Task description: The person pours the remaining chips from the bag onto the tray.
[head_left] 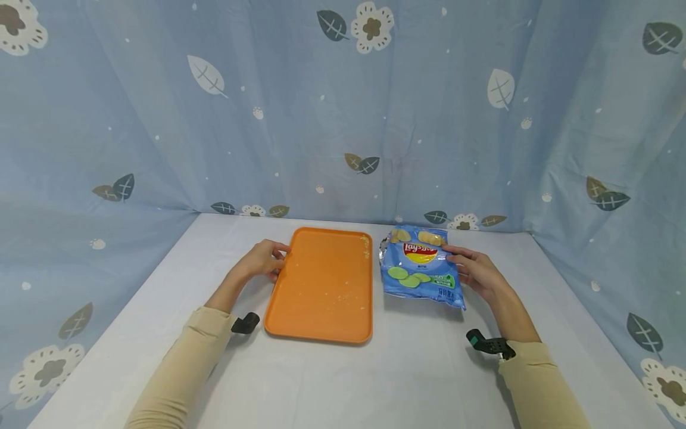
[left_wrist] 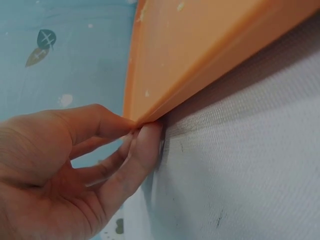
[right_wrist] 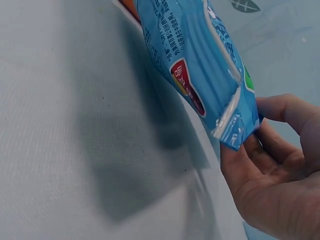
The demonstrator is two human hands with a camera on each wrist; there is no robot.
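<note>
An orange rectangular tray [head_left: 321,286] lies on the table with pale crumbs [head_left: 347,299] on its surface. At the tray's left rim, my left hand [head_left: 264,260] pinches the edge between thumb and fingertips, as the left wrist view shows up close. To the right of the tray is a blue Lay's potato chip bag [head_left: 420,265], its torn left end showing silver foil. My right hand [head_left: 480,275] grips the bag by its right side. In the right wrist view the bag [right_wrist: 192,60] casts a shadow on the white cloth below, and part of my fingers is hidden behind it.
White cloth [head_left: 343,381] covers the table. A blue curtain [head_left: 300,119] printed with leaves and flowers hangs behind and along both sides. Dark wrist-camera mounts stick out from the left wrist [head_left: 246,323] and the right wrist [head_left: 489,343].
</note>
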